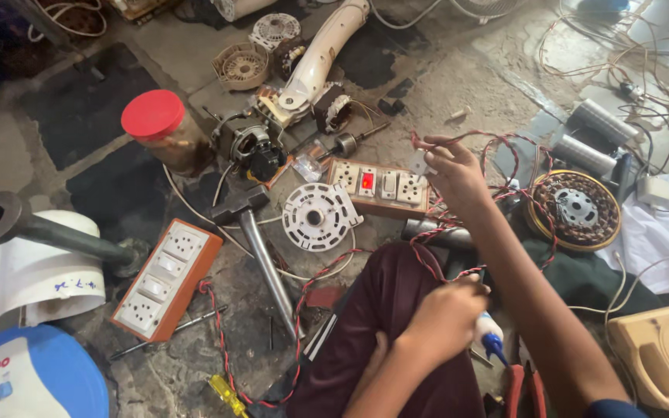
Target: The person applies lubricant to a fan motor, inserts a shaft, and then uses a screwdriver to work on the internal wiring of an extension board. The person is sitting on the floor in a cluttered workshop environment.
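Concrete floor (458, 85) w/ fan parts, switchboards (168, 280), loose wires (621, 54).

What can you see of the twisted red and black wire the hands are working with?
The twisted red and black wire is a thin, insulated pair wound together. It runs from the right hand, whose grip pinches it near the top, loops past the round copper-wound stator, crosses the maroon trouser leg to the left hand, then trails slack over the floor to the orange switchboard. Its ends are hard to make out.
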